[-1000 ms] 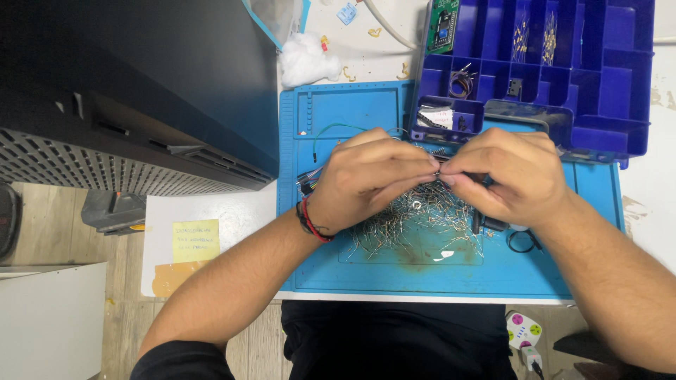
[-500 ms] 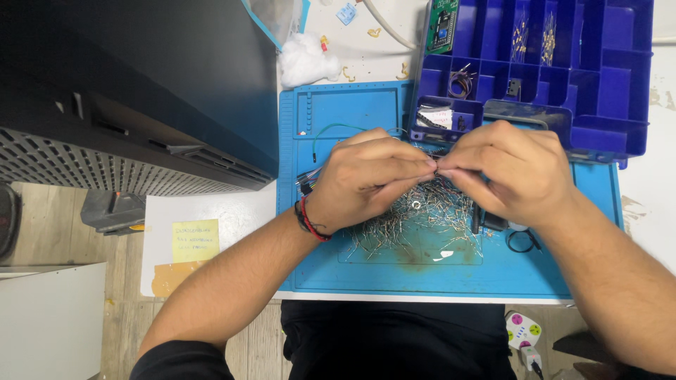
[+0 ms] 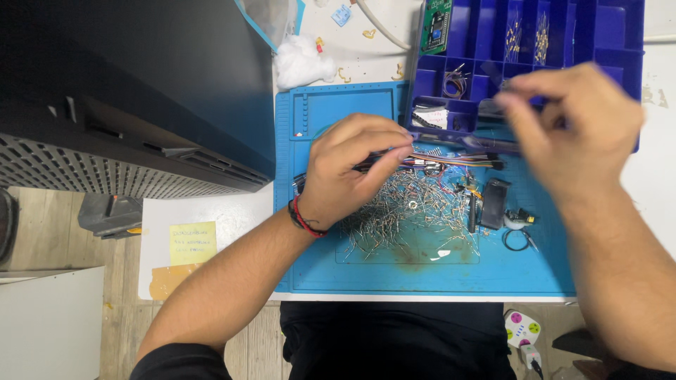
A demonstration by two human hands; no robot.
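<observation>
While pinched in left hand (image 3: 352,169), fingers closed on it: flat multicoloured ribbon of jumper wires (image 3: 451,159), lying level toward right edge of blue silicone mat (image 3: 338,105), dark connector ends at far tip. Below ribbon, mid-mat: loose scatter of thin metal pins (image 3: 408,214), shiny and tangled. Near mat's right edge: small black rectangular part (image 3: 495,203) and black ring (image 3: 520,240). Across mat's back right corner: dark blue plastic organiser box (image 3: 605,28), rigid and many-celled, with green circuit board (image 3: 436,24) in back left cell and coiled wires (image 3: 459,81) in another. Right hand (image 3: 574,119) raised over box front, motion-blurred, fingers curled; cannot tell whether gripping anything.
</observation>
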